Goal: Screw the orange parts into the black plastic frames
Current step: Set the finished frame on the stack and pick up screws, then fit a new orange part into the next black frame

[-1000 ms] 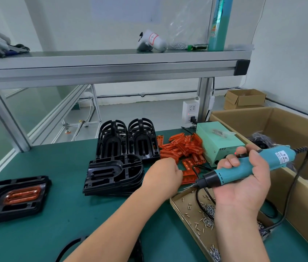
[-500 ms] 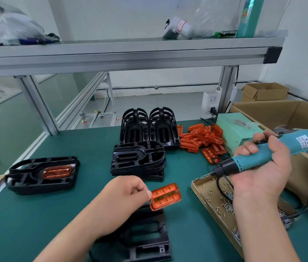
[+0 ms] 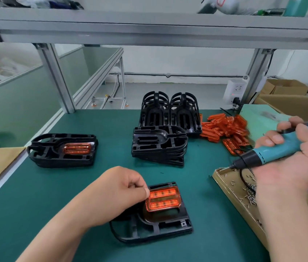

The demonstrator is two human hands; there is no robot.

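My left hand (image 3: 119,193) pinches an orange part (image 3: 163,199) by its left edge, over the recess of a black plastic frame (image 3: 168,225) lying flat near the table's front. My right hand (image 3: 291,167) grips a teal electric screwdriver (image 3: 274,152), its tip pointing left over the corner of the screw tray (image 3: 230,188). A stack of black frames (image 3: 159,144) lies mid-table, with more frames (image 3: 170,112) standing upright behind it. A pile of orange parts (image 3: 227,129) sits to their right. A frame with an orange part in it (image 3: 62,150) lies at the left.
Several small screws lie in the cardboard tray. A pale green box (image 3: 259,118) and large cardboard boxes (image 3: 296,106) stand at the right. An aluminium shelf (image 3: 149,29) spans overhead on posts. A power socket (image 3: 235,91) is on the right post.
My left hand took an orange part from the pile, carried it toward me and lowered it over the black frame at the front. The view tilted down and leftward.
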